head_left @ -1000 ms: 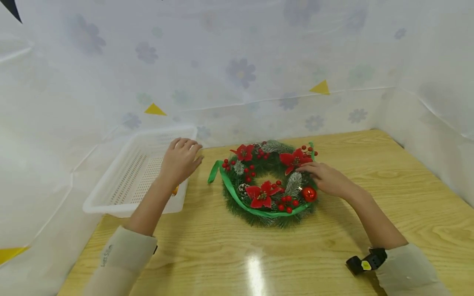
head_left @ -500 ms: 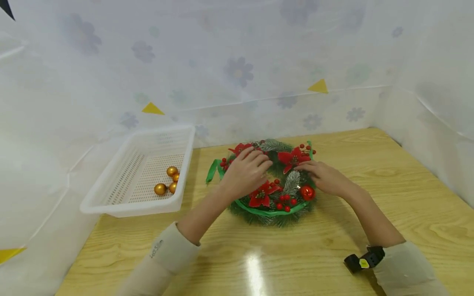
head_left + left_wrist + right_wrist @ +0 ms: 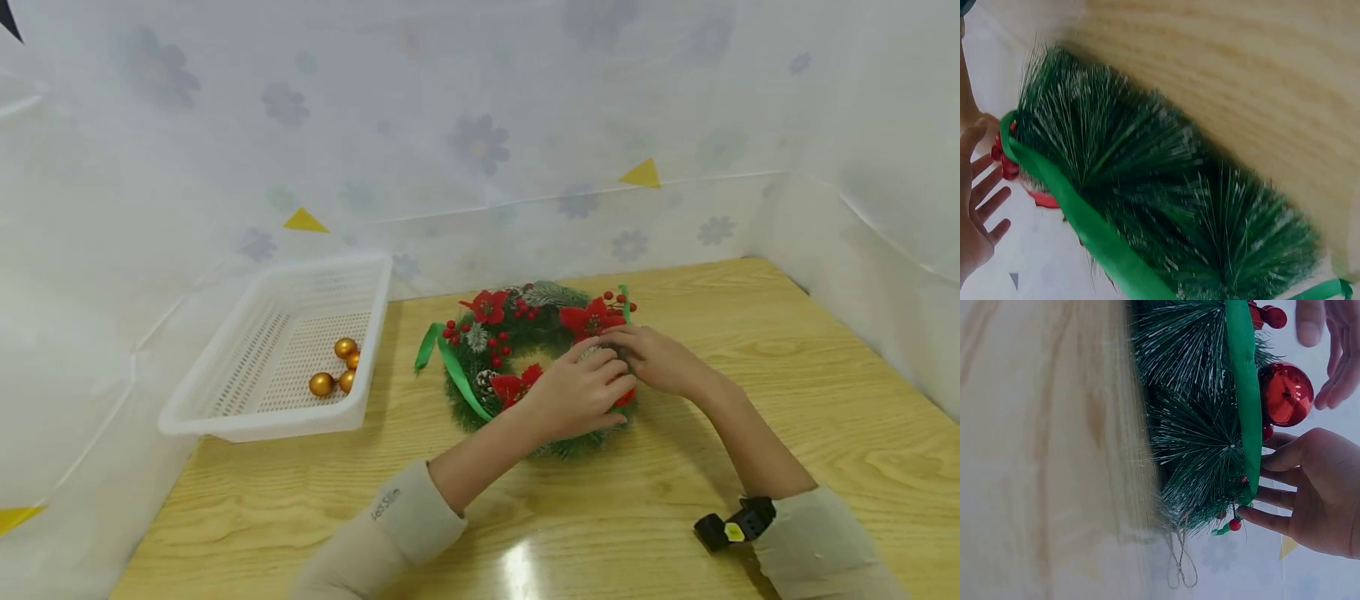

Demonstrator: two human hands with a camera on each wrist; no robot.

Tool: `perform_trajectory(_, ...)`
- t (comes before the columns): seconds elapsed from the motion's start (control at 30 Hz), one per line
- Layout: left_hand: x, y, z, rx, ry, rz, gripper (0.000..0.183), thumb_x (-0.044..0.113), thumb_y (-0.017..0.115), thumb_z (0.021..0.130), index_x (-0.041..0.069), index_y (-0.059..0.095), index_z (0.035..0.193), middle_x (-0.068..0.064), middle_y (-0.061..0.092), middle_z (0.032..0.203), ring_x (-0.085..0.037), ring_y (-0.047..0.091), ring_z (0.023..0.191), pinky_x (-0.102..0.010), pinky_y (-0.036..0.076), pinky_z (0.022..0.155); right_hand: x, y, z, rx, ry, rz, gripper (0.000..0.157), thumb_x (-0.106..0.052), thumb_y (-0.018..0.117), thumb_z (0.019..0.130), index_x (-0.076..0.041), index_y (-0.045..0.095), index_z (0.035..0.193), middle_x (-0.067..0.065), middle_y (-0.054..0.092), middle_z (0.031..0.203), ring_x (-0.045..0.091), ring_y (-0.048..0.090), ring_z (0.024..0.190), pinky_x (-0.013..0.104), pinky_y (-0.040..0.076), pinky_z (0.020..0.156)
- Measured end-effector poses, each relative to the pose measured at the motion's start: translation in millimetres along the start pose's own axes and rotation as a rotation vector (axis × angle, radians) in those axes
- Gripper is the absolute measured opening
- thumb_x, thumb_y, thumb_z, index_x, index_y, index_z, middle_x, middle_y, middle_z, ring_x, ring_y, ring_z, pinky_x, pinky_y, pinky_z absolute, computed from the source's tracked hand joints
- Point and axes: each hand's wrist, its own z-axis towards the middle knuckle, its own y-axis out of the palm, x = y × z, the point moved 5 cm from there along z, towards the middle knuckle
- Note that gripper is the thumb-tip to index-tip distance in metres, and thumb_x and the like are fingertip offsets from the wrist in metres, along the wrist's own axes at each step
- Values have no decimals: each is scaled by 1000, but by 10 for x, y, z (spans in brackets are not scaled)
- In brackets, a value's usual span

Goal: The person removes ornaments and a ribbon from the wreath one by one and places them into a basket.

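Note:
A round green pine wreath point(image 3: 463, 400) lies on the table, trimmed with red poinsettias point(image 3: 486, 306), berries and frosted sprigs. Along its outer edge runs a green ribbon point(image 3: 1247, 406). Over the wreath's right front hovers my left hand point(image 3: 577, 393), its fingers loosely extended and holding nothing. That hand covers part of the decorations in the head view. On the right side, the spread fingers of my right hand point(image 3: 1329, 487) touch the wreath, just beside a shiny red ball ornament point(image 3: 1286, 394). The two hands nearly meet in the head view.
To the left stands a white perforated plastic basket point(image 3: 262, 425) with several gold balls point(image 3: 322, 384) inside. The wooden table point(image 3: 600, 533) backs onto white sheeting with a flower print point(image 3: 480, 146). A thin twine loop point(image 3: 1180, 569) hangs off the wreath's far side.
My left hand has moved right, from the basket's edge across the wreath to its right front, uncovering the gold balls. My right hand stays at the wreath's right side.

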Motion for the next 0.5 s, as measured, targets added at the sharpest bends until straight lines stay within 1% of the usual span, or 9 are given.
perform_trajectory(0.07,53,9,15,26,3,18,45,54,56,84,21,63,114,5,60,111,-16,49,110,-38,25,106,-7,-2,3,4,-8,-6,36,6,44,91,7,49,126,25,50,123,41,50,106,53,42,86)
perform_trajectory(0.1,75,15,19,42,0,31,40,50,57,86,21,63,113,5,61,109,-16,50,108,-38,27,105,-9,-3,5,6,-13,-7,36,6,44,91,7,50,126,25,49,123,41,50,106,53,42,86)
perform_trajectory(0.23,127,51,25,107,-33,73,21,29,52,94,20,65,108,4,63,105,-15,53,103,-36,32,102,-11,4,16,1,-27,-6,37,8,44,89,7,51,125,26,48,125,42,49,108,53,42,87)
perform_trajectory(0.27,132,61,25,112,-43,82,20,25,49,96,20,65,107,4,63,105,-15,53,102,-35,33,101,-12,6,18,0,-28,-5,37,8,44,89,8,51,125,26,48,125,42,48,109,53,41,87)
perform_trajectory(0.33,135,79,27,108,-60,97,19,21,47,97,20,64,106,4,63,105,-15,53,103,-34,33,101,-9,7,18,-3,-26,-3,37,8,43,89,8,50,125,27,48,125,43,48,109,53,41,87)
perform_trajectory(0.5,125,90,34,89,-76,90,18,21,46,98,18,62,105,4,62,104,-15,53,102,-32,34,99,-14,2,23,1,-29,-6,37,9,43,89,8,51,125,25,49,124,41,50,107,52,43,85)
